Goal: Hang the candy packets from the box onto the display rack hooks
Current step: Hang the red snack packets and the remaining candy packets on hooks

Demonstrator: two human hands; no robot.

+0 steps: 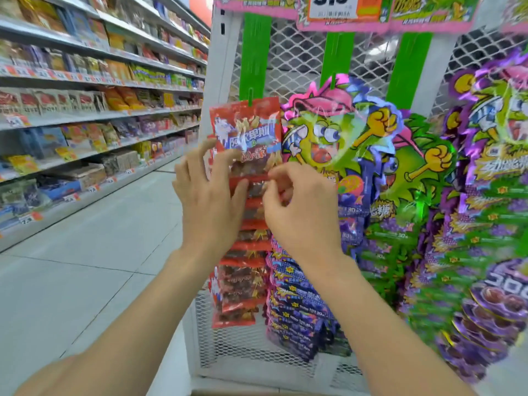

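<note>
Mid-frame, the red packets [245,132] already fill most of their green strip [253,52]; the left hand [208,195] steadies them open-fingered while the right hand [297,210] pinches one packet's edge, seemingly mid-hanging.

Place: a shop; a supermarket aisle
Shelving: long shelves [100,115] stacked with packaged snacks [123,98]; price tags [28,218] along their front edges
Display: white mesh rack [300,61] hung with rows of candy packets [248,132] on green strips [255,52]; printed price sign [333,5] above
Floor: pale tiles [85,252]
</note>
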